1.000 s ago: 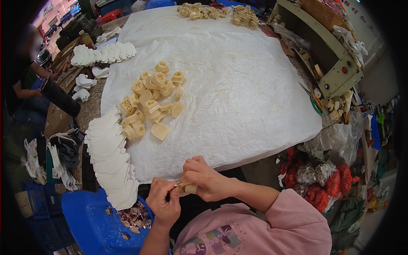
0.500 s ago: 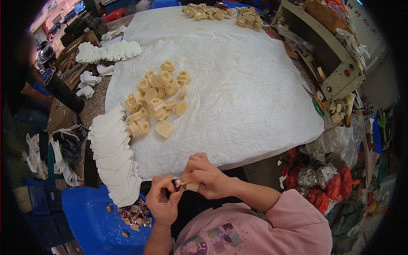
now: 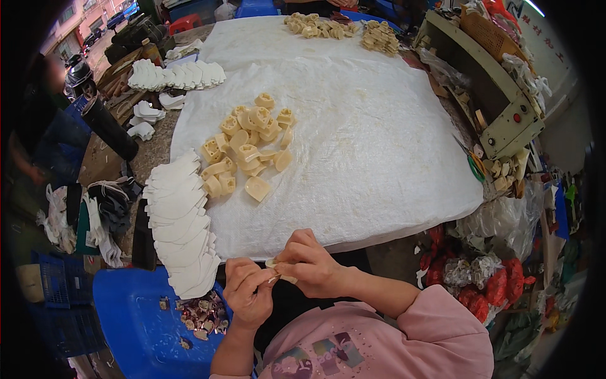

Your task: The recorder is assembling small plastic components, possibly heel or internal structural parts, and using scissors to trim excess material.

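Observation:
My right hand (image 3: 310,264) grips a small cream plastic piece (image 3: 282,270) at the near edge of the white cloth (image 3: 379,145). My left hand (image 3: 248,290) is closed around a thin tool whose tip touches that piece. Both hands meet just below the cloth's edge. A pile of several cream moulded parts (image 3: 246,151) lies on the cloth, farther away and to the left of my hands. A fanned row of white flat pieces (image 3: 180,224) runs along the cloth's left edge, close to my left hand.
A blue bin (image 3: 145,322) with small scraps sits at lower left. More cream parts (image 3: 341,28) lie at the cloth's far end, and another white stack (image 3: 173,76) at far left. A cream machine (image 3: 499,95) stands at right, red bagged items (image 3: 480,284) below it. A person (image 3: 31,145) is at far left.
My hands stay together at the cloth's near edge, with small finger movements on the piece. The view shifted slightly.

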Demonstrator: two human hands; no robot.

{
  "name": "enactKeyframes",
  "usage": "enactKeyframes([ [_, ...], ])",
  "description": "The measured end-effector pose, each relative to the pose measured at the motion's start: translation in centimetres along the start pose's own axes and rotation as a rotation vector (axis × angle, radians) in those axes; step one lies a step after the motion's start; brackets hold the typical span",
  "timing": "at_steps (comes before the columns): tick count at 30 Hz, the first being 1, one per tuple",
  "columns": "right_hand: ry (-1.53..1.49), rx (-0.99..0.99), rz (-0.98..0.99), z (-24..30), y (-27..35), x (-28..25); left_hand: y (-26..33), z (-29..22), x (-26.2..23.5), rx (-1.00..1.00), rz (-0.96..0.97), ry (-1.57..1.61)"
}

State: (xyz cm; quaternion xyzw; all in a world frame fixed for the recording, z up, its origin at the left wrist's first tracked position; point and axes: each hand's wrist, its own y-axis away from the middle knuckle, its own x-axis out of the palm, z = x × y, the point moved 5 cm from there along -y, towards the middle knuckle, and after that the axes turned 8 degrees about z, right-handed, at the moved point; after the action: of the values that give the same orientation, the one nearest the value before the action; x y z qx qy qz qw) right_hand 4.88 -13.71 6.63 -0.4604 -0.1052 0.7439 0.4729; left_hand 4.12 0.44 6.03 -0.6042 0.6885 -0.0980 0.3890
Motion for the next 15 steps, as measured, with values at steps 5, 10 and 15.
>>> enactKeyframes([
  [5,0.060,-0.016,-0.057,1.0,0.3,-0.1,0.5,-0.5,-0.2,0.029,-0.044,0.014],
  [10,0.083,-0.013,-0.022,1.1,0.5,0.3,0.7,-1.2,-0.6,0.080,-0.021,-0.069],
  [15,0.111,0.125,-0.020,1.8,-0.8,-1.9,-0.1,0.1,-2.3,0.046,-0.162,-0.158],
])
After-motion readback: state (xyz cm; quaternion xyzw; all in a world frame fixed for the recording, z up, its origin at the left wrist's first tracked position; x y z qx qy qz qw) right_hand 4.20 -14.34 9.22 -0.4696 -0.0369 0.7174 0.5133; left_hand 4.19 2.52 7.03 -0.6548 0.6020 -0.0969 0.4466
